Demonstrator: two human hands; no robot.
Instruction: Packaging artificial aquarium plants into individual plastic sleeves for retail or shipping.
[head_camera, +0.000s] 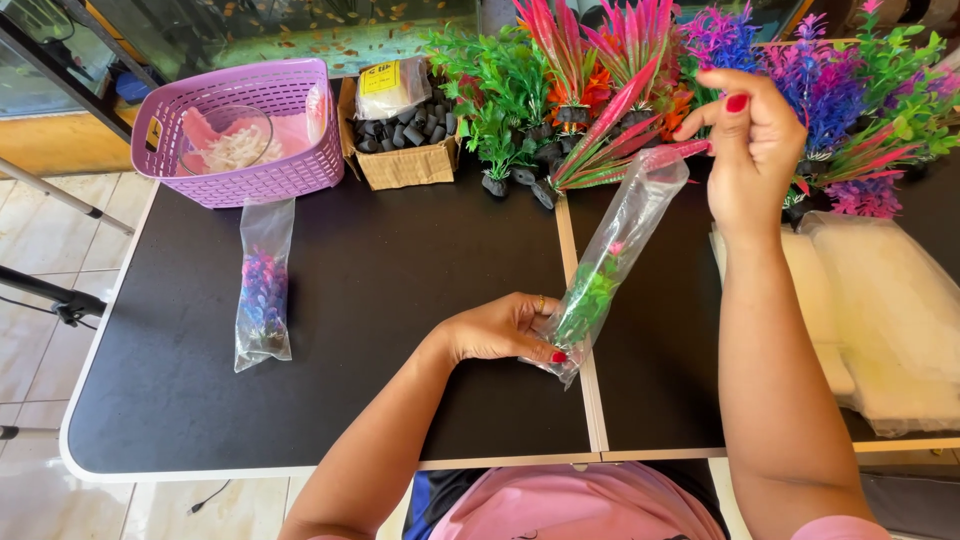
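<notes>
My left hand (500, 328) grips the lower end of a long clear plastic bag (612, 250) lying slanted over the seam between two black tables. Inside the bag is a green and pink artificial plant (590, 295). My right hand (750, 150) pinches the bag's top edge, where red-pink leaf tips stick out. Just behind the bag stands a row of artificial plants (600, 90) in green, red, pink and purple.
A second sealed bag with a purple plant (263, 290) lies at the left on the black table (400, 260). Behind it are a purple basket (245, 130) and a cardboard box of black bases (400, 135). A stack of clear bags (880, 310) lies at the right.
</notes>
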